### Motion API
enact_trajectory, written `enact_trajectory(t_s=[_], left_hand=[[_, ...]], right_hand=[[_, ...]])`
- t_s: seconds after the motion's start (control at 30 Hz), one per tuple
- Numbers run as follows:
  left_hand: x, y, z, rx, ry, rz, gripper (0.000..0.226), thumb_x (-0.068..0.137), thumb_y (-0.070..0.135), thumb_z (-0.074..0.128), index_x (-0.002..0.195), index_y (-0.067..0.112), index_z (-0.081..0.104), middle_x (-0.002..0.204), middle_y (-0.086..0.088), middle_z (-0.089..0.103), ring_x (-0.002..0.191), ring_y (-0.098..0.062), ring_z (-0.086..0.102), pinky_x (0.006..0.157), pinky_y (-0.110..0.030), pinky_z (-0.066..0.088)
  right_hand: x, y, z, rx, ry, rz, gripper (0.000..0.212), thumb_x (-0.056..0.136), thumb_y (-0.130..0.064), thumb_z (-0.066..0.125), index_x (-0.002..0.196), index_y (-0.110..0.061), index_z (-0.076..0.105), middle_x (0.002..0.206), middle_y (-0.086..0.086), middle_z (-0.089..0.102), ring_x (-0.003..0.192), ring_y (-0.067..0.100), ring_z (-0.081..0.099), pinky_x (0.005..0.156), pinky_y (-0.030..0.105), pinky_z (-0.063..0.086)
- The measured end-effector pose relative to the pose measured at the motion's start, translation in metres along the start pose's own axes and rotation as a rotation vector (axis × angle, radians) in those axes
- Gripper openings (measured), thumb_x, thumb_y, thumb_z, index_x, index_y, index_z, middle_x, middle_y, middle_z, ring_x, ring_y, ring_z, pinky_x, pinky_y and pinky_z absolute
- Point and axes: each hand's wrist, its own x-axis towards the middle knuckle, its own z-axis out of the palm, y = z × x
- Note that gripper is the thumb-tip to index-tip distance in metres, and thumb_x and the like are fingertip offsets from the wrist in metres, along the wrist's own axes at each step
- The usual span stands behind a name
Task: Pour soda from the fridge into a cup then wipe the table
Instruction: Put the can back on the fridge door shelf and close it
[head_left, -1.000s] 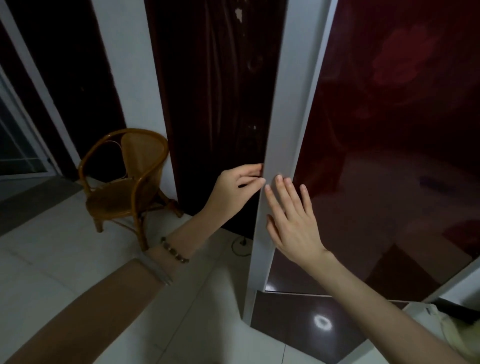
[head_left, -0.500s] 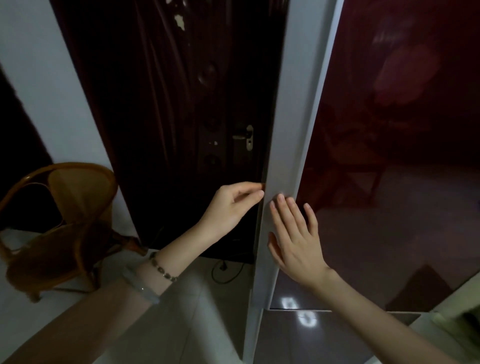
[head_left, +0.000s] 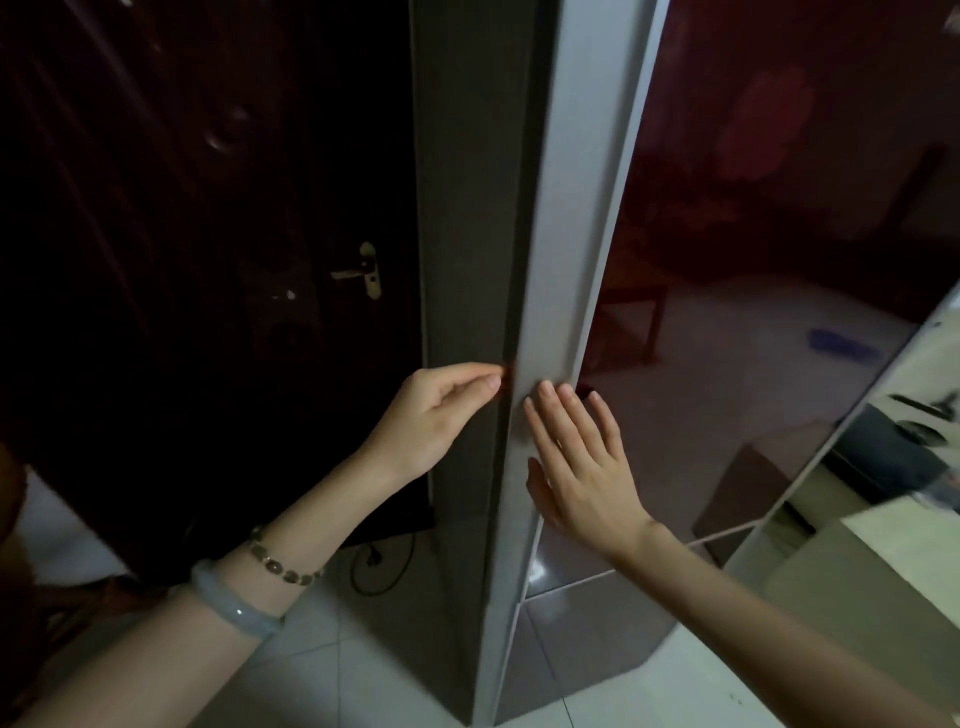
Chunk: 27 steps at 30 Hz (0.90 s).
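I'm at the first step: getting the fridge (head_left: 467, 208) open. My left hand (head_left: 431, 415), centre of the frame, has its fingers curled, tips hooked into the seam, gripping the pale edge of the door (head_left: 571, 234). My right hand (head_left: 582, 467) lies flat just beside it, fingers straight, pressing that edge and holding nothing. The door looks shut or barely cracked. The soda isn't in view; I judge it's inside. Next comes a firm left-hand pull to break the seal, then a wide swing.
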Motion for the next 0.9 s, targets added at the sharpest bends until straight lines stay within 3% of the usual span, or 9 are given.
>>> enact_trajectory(t_s=[0.1,0.2,0.4,0.47,0.53,0.63,0.73,0.9], left_hand=[[0.013,-0.006,-0.011,-0.039,-0.099,0.016,0.025,0.092,0.012,0.054,0.116,0.019,0.058,0.104,0.011,0.066,0.100,0.004,0.062,0.089,-0.014,0.047],[0.021,-0.012,-0.019,-0.090,-0.185,0.019,0.025,0.093,0.011,0.053,0.115,0.021,0.058,0.104,0.012,0.066,0.101,0.001,0.063,0.088,-0.014,0.047],[0.017,-0.019,-0.030,0.015,-0.365,0.106,0.038,0.095,0.025,0.051,0.131,0.029,0.043,0.129,0.013,0.051,0.120,0.001,0.050,0.102,-0.017,0.040],[0.004,-0.017,-0.027,0.211,-0.318,0.268,0.046,0.095,0.030,0.050,0.138,0.033,0.033,0.139,0.019,0.033,0.128,0.008,0.033,0.107,-0.012,0.029],[-0.009,-0.015,-0.021,0.378,-0.302,0.542,0.055,0.095,0.033,0.048,0.145,0.023,0.026,0.149,0.014,0.022,0.138,0.004,0.018,0.112,-0.012,0.017],[-0.022,-0.018,0.001,0.562,-0.362,0.909,0.057,0.092,0.029,0.046,0.143,0.010,0.028,0.150,-0.008,0.033,0.140,-0.017,0.025,0.115,-0.037,0.021],[-0.033,-0.016,0.028,0.642,-0.421,1.055,0.057,0.089,0.023,0.044,0.142,0.006,0.032,0.147,-0.013,0.038,0.138,-0.023,0.030,0.113,-0.045,0.024],[-0.056,-0.002,0.084,0.698,-0.511,1.135,0.060,0.084,0.027,0.038,0.139,0.002,0.036,0.142,-0.016,0.045,0.132,-0.029,0.041,0.110,-0.045,0.024]], right_hand=[[0.006,-0.008,-0.001,-0.070,-0.048,0.049,0.063,0.079,-0.014,0.058,0.138,-0.001,0.037,0.148,0.018,0.031,0.142,0.029,0.019,0.114,0.050,0.022],[0.009,-0.017,-0.006,-0.129,-0.103,0.099,0.063,0.078,-0.013,0.059,0.137,-0.001,0.039,0.146,0.019,0.035,0.141,0.029,0.022,0.115,0.048,0.019],[0.019,-0.038,-0.026,-0.135,-0.281,0.229,0.067,0.080,-0.015,0.058,0.141,-0.002,0.031,0.148,0.018,0.029,0.141,0.029,0.019,0.115,0.045,0.020],[0.023,-0.046,-0.036,-0.106,-0.359,0.301,0.066,0.082,-0.016,0.055,0.142,-0.003,0.031,0.150,0.017,0.028,0.142,0.029,0.019,0.115,0.043,0.022],[0.023,-0.052,-0.045,-0.072,-0.436,0.409,0.065,0.084,-0.020,0.052,0.144,-0.006,0.030,0.152,0.015,0.025,0.143,0.027,0.018,0.115,0.041,0.024],[0.015,-0.064,-0.060,-0.081,-0.523,0.611,0.065,0.086,-0.030,0.043,0.145,-0.006,0.029,0.152,0.014,0.028,0.142,0.026,0.023,0.112,0.040,0.032],[-0.001,-0.075,-0.086,-0.227,-0.640,0.759,0.065,0.088,-0.036,0.038,0.145,-0.007,0.028,0.150,0.015,0.033,0.139,0.030,0.029,0.108,0.040,0.036],[-0.035,-0.090,-0.152,-0.363,-0.779,1.080,0.071,0.094,-0.034,0.043,0.149,-0.007,0.008,0.157,0.013,0.012,0.145,0.027,0.011,0.114,0.037,0.021]])
